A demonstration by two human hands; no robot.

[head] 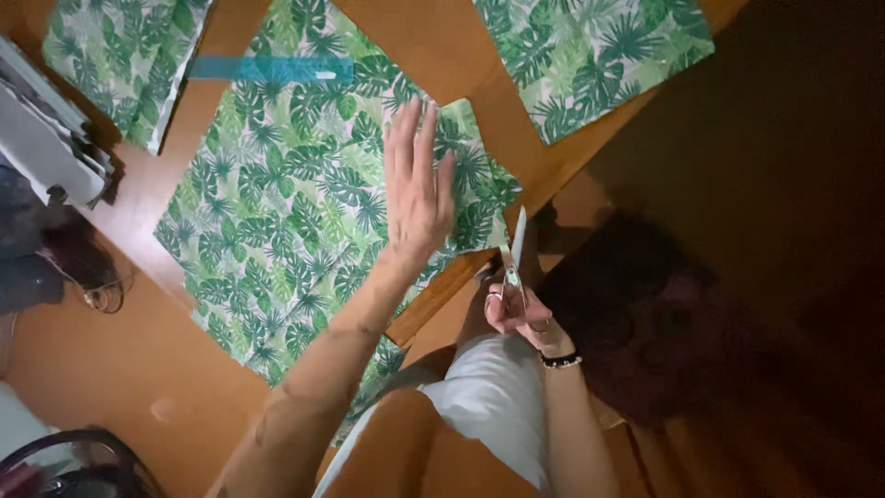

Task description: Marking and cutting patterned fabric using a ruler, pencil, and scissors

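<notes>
Left hand (417,189): fingers spread wide, palm pressed flat on the large leaf-print fabric piece (304,203), near its right edge. Right hand (516,309): closed around the handles of silver scissors (513,260), blades pointing up at the fabric's edge where it overhangs the wooden tabletop (433,46); a dark beaded bracelet (560,361) circles the wrist. Three leaf-print fabric pieces lie on the tabletop, one central, one at upper left (124,55), one at upper right (590,55). One teal ruler (272,68) crosses the central piece. Room at right is dim.
</notes>
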